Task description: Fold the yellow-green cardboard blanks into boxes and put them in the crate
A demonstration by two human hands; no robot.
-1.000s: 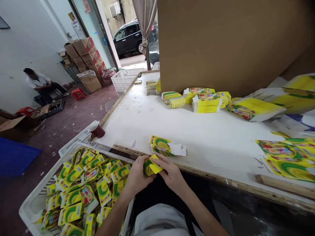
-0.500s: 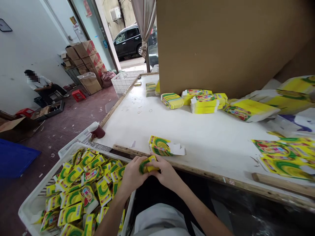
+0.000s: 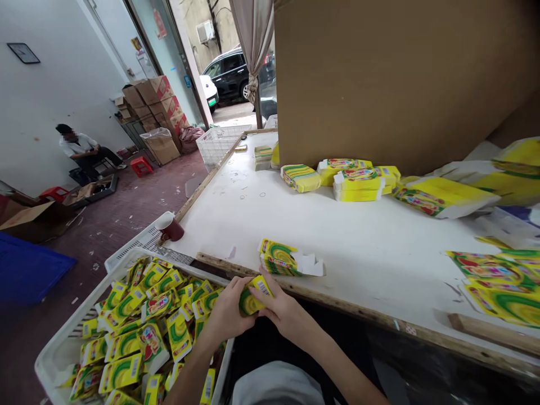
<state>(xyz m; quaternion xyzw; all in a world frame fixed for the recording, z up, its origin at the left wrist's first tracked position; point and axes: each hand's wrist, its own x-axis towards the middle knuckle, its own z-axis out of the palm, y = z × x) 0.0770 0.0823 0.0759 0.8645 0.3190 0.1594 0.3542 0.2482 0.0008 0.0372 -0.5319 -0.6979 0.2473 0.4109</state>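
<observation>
A small yellow-and-green printed box (image 3: 250, 301) is held between both hands over the table's front edge. My left hand (image 3: 231, 309) is closed round its left side. My right hand (image 3: 276, 301) grips the right end, fingers along the top, and a barcode shows near the fingertips. Just beyond the hands, a stack of flat unfolded boxes (image 3: 280, 257) lies on the white table (image 3: 236, 219), white flaps pointing right. To the left of my hands stands a white plastic basket (image 3: 46, 360) heaped with folded boxes (image 3: 158, 301) of the same print.
A maroon mug (image 3: 172, 228) stands at the table's left corner. Bundles of flat boxes (image 3: 358, 183) line the big cardboard sheet (image 3: 379, 84). More flat prints (image 3: 498, 275) and a wooden bar (image 3: 493, 332) lie at right. A person (image 3: 82, 149) sits by the far wall.
The box has turned a little in my hands, so its barcode side now shows. My right fingers have shifted along it. The whole view has swung slightly left.
</observation>
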